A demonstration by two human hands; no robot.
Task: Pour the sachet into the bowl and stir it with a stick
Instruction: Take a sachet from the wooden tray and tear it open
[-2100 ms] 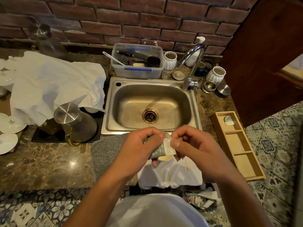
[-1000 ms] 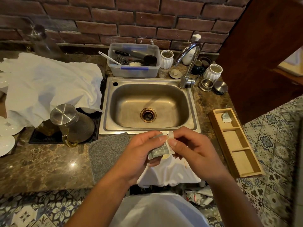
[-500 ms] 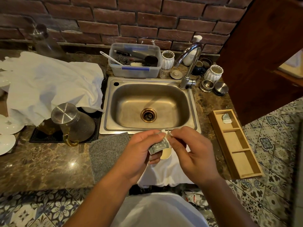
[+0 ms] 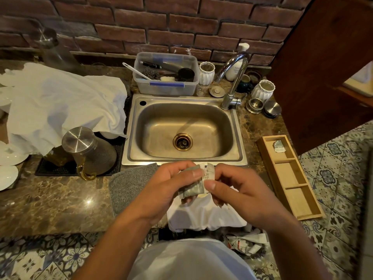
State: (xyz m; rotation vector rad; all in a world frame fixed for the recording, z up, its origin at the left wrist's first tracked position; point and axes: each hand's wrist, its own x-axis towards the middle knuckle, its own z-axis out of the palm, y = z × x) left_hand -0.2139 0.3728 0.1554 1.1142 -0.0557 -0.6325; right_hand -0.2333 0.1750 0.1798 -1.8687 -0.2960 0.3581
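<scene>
A small grey-green and white sachet (image 4: 194, 190) is held in front of me, just below the sink's front edge. My left hand (image 4: 169, 188) grips its grey body, thumb on top. My right hand (image 4: 238, 193) pinches its white end (image 4: 208, 172) between thumb and fingers. Directly under the sachet a sliver of a pale bowl (image 4: 202, 196) shows, standing on a white cloth (image 4: 203, 217); my hands hide most of it. No stick is visible.
Steel sink (image 4: 184, 129) with tap (image 4: 234, 77) lies ahead. Grey mat (image 4: 131, 184) is left of my hands. Wooden compartment tray (image 4: 290, 176) at right holds another sachet (image 4: 279, 146). Metal-lidded jug (image 4: 88, 150), draped white cloth (image 4: 60, 104) and white plates (image 4: 8, 174) are at left.
The sachet's white end has been pulled up and away from the grey body by my right hand; both hands stay over the bowl.
</scene>
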